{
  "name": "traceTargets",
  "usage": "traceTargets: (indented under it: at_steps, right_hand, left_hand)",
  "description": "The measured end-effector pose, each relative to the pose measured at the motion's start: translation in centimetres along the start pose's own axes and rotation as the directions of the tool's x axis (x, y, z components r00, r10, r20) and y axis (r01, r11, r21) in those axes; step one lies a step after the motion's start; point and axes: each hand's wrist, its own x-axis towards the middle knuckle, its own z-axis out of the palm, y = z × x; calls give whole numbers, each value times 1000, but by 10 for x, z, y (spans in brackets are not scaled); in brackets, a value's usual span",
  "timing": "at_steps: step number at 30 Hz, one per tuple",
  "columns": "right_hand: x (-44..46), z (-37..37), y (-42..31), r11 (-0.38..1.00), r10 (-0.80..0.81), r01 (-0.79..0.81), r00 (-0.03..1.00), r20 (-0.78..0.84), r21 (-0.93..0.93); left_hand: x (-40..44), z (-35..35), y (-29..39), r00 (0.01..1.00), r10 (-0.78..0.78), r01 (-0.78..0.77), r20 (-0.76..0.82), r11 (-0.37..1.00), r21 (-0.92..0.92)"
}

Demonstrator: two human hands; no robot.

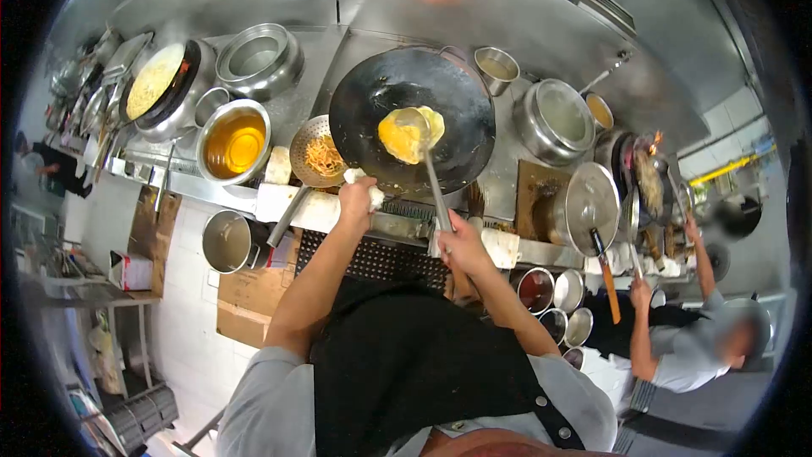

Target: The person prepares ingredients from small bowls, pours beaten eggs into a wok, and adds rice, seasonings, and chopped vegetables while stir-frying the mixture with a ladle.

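Note:
A big black wok (pixel 364 93) sits on the range in front of me, with yellow egg (pixel 397 140) spread in its middle. My right hand (pixel 463 245) is closed around the handle of a ladle (pixel 436 182), whose bowl rests on the egg. At the wok's near left rim, my left hand (pixel 359 201) is closed on a white cloth (pixel 374 190) pressed to the edge. Just left of the wok lies a perforated strainer (pixel 315 129) holding orange-brown shreds of food (pixel 324 156).
On the left stand a bowl of golden oil (pixel 234 143), a lidded steel pot (pixel 260 61) and another wok with pale food (pixel 156 82). A steel pot (pixel 554 121) is at right. Farther right, a co-worker (pixel 677 343) works at a flaming wok. Sauce pots (pixel 535 289) stand near my right side.

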Motion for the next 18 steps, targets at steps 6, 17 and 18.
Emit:
traceTargets:
  at_steps: [6,17,18]
  right_hand:
    - [97,-20,-29,980,-57,27,988,-145,-198]
    - [153,18,-41,917,-131,-22,926,-355,-397]
    - [152,28,-23,919,-131,-25,922,-364,-394]
  left_hand:
    - [57,13,13,994,-10,5,112,999,45]
    - [108,34,33,981,-72,24,183,968,252]
    - [112,34,32,976,-93,34,198,959,283]
